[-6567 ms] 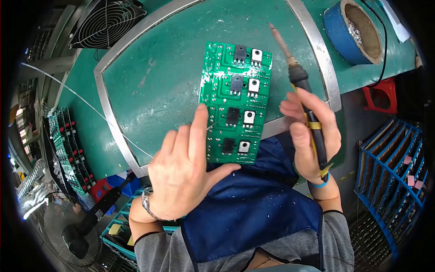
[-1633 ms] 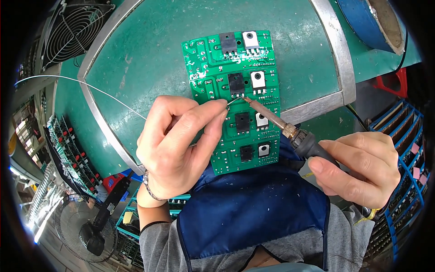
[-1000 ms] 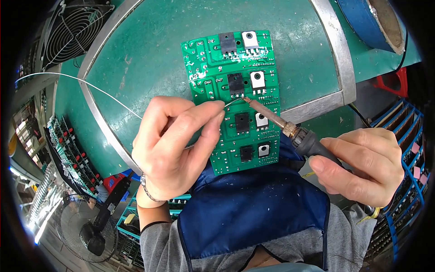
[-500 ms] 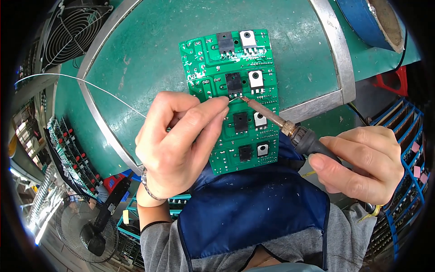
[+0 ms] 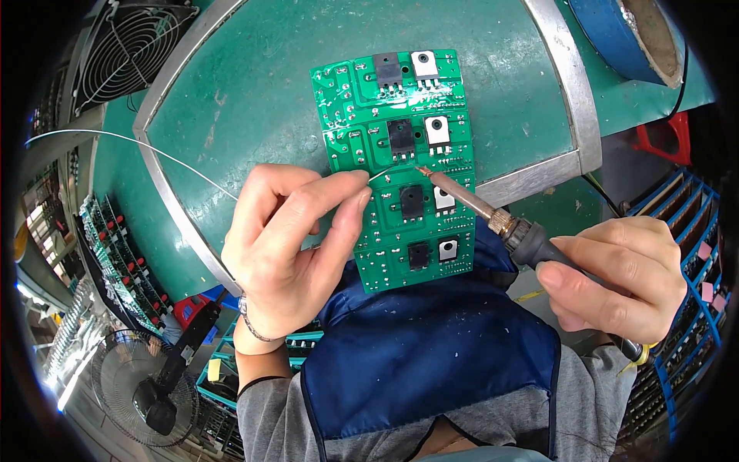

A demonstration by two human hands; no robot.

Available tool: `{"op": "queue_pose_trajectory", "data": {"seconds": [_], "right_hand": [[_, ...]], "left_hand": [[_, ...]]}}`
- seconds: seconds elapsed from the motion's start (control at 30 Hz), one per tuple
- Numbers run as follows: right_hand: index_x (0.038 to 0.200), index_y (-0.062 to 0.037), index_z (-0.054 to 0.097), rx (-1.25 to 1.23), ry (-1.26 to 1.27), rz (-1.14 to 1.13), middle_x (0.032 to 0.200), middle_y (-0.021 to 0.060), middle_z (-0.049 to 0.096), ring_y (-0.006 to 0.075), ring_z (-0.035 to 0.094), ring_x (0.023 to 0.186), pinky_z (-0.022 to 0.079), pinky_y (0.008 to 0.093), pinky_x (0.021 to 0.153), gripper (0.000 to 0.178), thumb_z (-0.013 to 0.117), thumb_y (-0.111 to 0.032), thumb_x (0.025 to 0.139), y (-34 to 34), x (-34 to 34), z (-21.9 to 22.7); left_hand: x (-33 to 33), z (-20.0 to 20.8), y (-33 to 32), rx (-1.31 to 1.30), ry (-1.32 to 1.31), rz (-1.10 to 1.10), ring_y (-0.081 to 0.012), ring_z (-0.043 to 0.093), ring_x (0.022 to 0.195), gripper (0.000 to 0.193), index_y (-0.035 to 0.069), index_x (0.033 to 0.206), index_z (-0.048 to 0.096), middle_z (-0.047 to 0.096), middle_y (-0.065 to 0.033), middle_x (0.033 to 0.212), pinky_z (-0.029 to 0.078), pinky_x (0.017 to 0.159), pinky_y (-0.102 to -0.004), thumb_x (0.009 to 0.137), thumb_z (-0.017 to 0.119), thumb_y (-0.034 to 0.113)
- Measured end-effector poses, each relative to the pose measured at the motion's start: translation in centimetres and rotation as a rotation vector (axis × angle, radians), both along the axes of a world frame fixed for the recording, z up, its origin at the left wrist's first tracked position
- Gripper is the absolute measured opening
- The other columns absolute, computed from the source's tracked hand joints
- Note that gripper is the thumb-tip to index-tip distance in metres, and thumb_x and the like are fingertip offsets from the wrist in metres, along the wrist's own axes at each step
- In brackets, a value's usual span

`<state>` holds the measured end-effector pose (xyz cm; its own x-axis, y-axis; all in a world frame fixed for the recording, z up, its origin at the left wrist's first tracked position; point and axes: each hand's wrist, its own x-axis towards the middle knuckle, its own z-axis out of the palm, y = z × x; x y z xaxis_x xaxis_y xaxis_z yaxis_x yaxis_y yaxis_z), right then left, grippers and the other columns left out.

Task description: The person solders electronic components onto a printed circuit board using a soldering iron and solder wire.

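A green circuit board panel [image 5: 362,173] lies over the near edge of the green bench top, carrying black and white-faced transistors in pairs. My left hand [image 5: 292,239] pinches thin solder wire [image 5: 173,158]; the wire's short end points at the legs of the second black transistor [image 5: 401,138]. The rest of the wire trails off to the left. In my right hand [image 5: 620,277] is a soldering iron [image 5: 493,218], held by its dark handle. Its tip is just right of those legs, close above the board; whether it touches cannot be made out.
A metal-edged green bench top [image 5: 262,85] lies beneath. At the far right stands a blue spool [image 5: 627,38]; a fan grille [image 5: 135,54] is at the far left. Racked boards [image 5: 123,262] and a black fan [image 5: 150,389] are at left, a blue rack [image 5: 685,254] at right.
My left hand has drawn back left with the solder wire, away from the transistor legs. The soldering iron has shifted slightly right and down. The board has moved a little right.
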<state>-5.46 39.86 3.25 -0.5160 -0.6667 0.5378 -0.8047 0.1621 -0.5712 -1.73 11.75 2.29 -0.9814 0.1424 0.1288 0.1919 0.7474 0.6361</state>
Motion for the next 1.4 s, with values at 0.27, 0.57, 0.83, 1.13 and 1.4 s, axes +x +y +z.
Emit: {"op": "queue_pose_trajectory", "data": {"seconds": [0.27,0.57,0.83,1.13,1.4], "right_hand": [[0.087,0.0030,0.070,0.010,-0.017,0.054,0.066,0.0140,0.064,0.0171,0.061,0.048,0.047,0.0220,0.038,0.016,0.073,-0.002,0.072,-0.5,-0.7,-0.1],[0.088,0.0027,0.070,0.022,-0.048,0.092,0.067,0.0145,0.064,0.0167,0.061,0.049,0.048,0.0214,0.038,0.018,0.074,-0.001,0.071,-0.8,-0.9,-0.1],[0.087,0.0030,0.070,0.011,-0.020,0.059,0.067,0.0143,0.064,0.0171,0.061,0.049,0.048,0.0218,0.038,0.015,0.075,-0.006,0.077,-0.9,-0.6,-0.5],[0.088,0.0051,0.068,0.028,-0.019,0.089,0.069,0.0140,0.064,0.0180,0.061,0.049,0.047,0.0228,0.038,0.022,0.071,-0.017,0.087,-0.4,-0.9,-0.3],[0.120,0.0075,0.059,-0.007,0.017,-0.453,0.095,0.0199,0.069,0.0214,0.067,0.069,0.055,0.0287,0.065,0.039,0.070,-0.011,0.087,2.6,-1.0,1.5]], "left_hand": [[-0.1,-0.6,0.2,-0.013,0.036,-0.038,-0.0101,0.054,0.061,0.025,0.006,0.095,0.074,0.056,-0.0033,0.082,0.043,0.051,-0.0245,0.072,0.080,-0.001],[0.1,-0.1,-0.3,-0.029,0.026,-0.015,-0.0102,0.054,0.063,0.024,0.006,0.094,0.074,0.056,-0.0033,0.083,0.043,0.051,-0.0240,0.072,0.080,-0.001],[0.6,-0.4,-0.8,-0.020,0.018,0.043,-0.0103,0.054,0.066,0.023,0.007,0.094,0.075,0.056,-0.0029,0.083,0.043,0.052,-0.0232,0.073,0.080,-0.001],[0.2,-0.4,-0.6,-0.011,0.019,0.011,-0.0091,0.052,0.062,0.023,0.007,0.095,0.075,0.056,-0.0027,0.083,0.042,0.051,-0.0233,0.073,0.080,0.000],[0.4,-0.1,-0.7,0.057,0.028,0.038,-0.0084,0.051,0.061,0.023,0.006,0.096,0.073,0.057,-0.0026,0.083,0.042,0.052,-0.0225,0.075,0.079,-0.001]]}}
